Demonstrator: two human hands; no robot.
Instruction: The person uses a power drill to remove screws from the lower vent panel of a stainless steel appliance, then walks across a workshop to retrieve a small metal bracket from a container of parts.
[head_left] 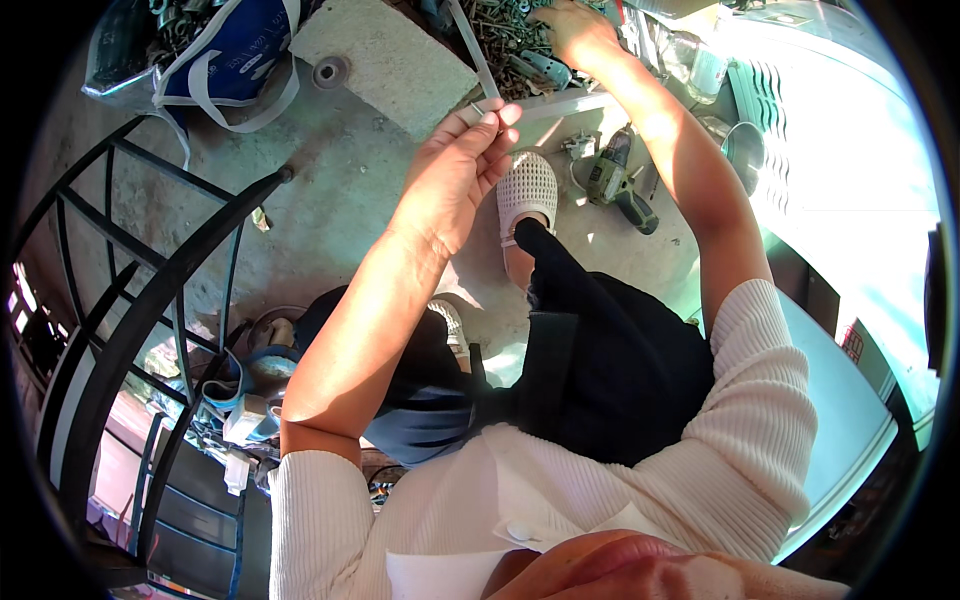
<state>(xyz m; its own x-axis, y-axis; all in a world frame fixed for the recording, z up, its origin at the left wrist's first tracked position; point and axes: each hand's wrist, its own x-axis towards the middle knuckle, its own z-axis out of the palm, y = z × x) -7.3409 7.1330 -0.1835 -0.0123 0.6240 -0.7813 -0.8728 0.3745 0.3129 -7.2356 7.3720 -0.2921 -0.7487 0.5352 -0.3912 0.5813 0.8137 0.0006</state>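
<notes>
My left hand (455, 180) is raised over the floor, thumb and fingertips closed on a small thin metal piece (477, 108). My right hand (580, 35) reaches to the top edge of the view, over a tray of loose screws and metal bits (505, 45). Its fingers stretch out onto the pile, and I see nothing held in them. A pale frame edge (565, 104) borders the tray on the near side. Below my right forearm, a green and black cordless drill (622, 180) lies on the floor.
A concrete slab (385, 60) lies left of the tray, with a round metal washer-like disc (330, 72) on it. Farther left is a blue bag (225, 50). A black metal rack (150, 260) stands at my left. To the right are a clear jar (708, 70) and a metal cup (743, 155).
</notes>
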